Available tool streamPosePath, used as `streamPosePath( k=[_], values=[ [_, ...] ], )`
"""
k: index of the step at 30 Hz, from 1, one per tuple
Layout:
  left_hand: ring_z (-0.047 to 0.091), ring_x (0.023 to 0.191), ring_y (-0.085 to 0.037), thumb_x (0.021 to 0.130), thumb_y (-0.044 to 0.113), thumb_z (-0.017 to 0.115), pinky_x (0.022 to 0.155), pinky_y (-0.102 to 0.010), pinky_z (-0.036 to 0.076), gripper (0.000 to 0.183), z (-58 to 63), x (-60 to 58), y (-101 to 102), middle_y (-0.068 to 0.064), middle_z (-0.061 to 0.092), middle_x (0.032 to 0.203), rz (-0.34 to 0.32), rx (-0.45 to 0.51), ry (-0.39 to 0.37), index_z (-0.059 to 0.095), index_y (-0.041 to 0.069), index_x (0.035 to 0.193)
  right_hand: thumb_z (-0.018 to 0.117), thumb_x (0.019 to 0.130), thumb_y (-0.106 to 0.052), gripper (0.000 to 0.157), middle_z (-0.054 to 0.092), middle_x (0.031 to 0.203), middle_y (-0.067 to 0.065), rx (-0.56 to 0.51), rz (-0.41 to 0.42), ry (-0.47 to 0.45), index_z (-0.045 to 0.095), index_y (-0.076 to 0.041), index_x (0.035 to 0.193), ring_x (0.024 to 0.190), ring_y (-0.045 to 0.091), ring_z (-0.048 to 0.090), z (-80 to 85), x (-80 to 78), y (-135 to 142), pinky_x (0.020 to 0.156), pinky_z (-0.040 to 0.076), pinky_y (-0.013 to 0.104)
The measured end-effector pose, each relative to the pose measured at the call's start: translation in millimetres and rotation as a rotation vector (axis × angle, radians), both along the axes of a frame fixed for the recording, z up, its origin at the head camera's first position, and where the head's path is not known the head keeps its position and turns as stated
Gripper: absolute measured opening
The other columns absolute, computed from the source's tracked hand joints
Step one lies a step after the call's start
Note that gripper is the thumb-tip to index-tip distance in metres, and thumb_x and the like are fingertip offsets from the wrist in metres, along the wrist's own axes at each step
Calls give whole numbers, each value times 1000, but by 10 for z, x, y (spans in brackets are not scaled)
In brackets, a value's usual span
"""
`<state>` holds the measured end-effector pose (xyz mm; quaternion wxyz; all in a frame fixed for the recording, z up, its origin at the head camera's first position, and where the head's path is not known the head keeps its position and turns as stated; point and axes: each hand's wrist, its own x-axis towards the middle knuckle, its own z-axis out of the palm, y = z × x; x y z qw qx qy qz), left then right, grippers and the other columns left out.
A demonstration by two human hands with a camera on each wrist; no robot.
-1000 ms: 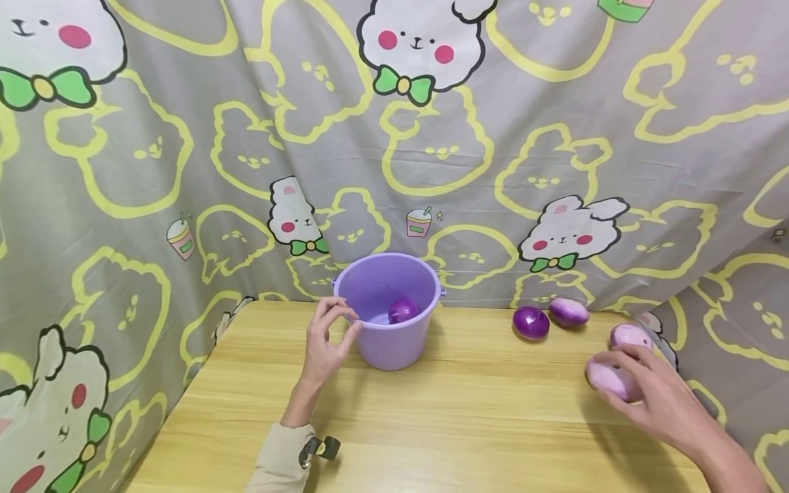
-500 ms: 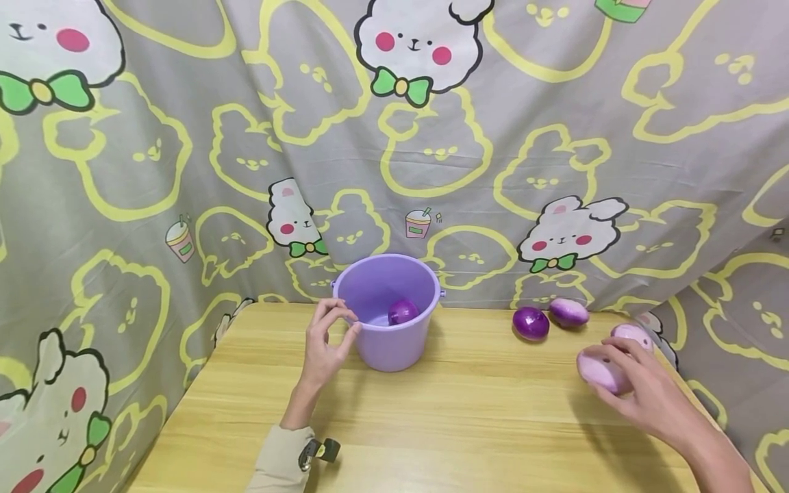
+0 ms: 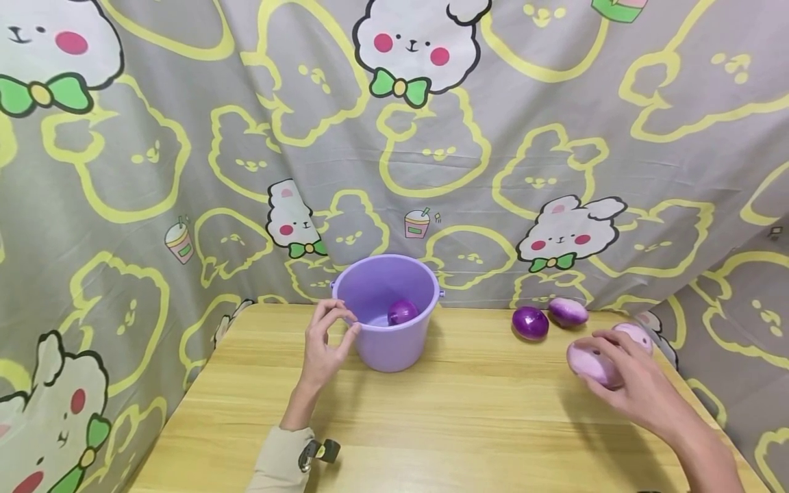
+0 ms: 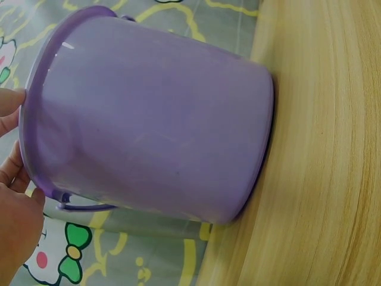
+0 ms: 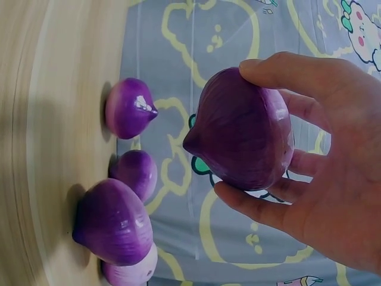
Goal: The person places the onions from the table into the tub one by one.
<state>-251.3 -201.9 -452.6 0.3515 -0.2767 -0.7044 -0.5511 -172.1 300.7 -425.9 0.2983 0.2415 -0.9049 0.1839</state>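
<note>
My right hand [image 3: 644, 383] grips a red onion [image 3: 592, 363], holding it up off the wooden table. In the right wrist view that onion [image 5: 238, 131] is pinched between thumb and fingers, its pointed tip facing away from the palm. My left hand [image 3: 325, 342] pinches the near left rim of a purple bucket [image 3: 394, 349]. The left wrist view has the thumb and fingers at the rim of the bucket [image 4: 155, 119], which stands upright. Inside the bucket lies another red onion [image 3: 403, 313].
Several more onions lie at the table's right side, among them a dark one [image 3: 530, 323], a paler one [image 3: 568, 312] and one [image 3: 633, 337] partly behind my right hand. A patterned curtain [image 3: 431, 157] hangs close behind the bucket and along both sides of the table [image 3: 444, 424].
My right hand has drifted left and slightly up with the onion in its grip. The left hand and the bucket have stayed in place.
</note>
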Motion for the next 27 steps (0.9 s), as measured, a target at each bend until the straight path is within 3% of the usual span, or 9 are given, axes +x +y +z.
streamPosePath(
  k=[5, 8, 17, 27],
  values=[
    [52, 110, -37, 82, -11, 76, 111, -33, 40, 18, -8, -1, -7, -19, 58, 109, 0, -2, -3, 72, 1, 94, 93, 58, -6, 62, 59, 119, 16, -27, 8, -14, 70, -16, 116, 108, 37, 52, 21, -12, -41, 78, 43, 55],
    [50, 109, -43, 82, -11, 76, 111, -33, 40, 16, -15, -5, -9, -19, 57, 109, -2, -4, -4, 71, -1, 93, 93, 59, -6, 62, 59, 120, 15, -35, 14, -19, 70, -16, 116, 110, 35, 51, 48, -17, -74, 78, 43, 54],
    [51, 111, -36, 82, -11, 76, 112, -33, 39, 15, -7, -6, -4, -21, 57, 109, 4, -4, -3, 70, -4, 93, 94, 62, -7, 62, 59, 124, 13, -33, 1, -30, 70, -17, 119, 109, 31, 52, 96, -35, -158, 76, 45, 45],
    [51, 111, -36, 82, -10, 76, 112, -34, 39, 16, -17, -10, -10, -20, 57, 109, -5, 0, -9, 71, 0, 93, 94, 64, -9, 65, 56, 127, 16, -46, 8, -34, 68, -18, 123, 110, 37, 55, 147, -71, -235, 72, 51, 59]
  ],
)
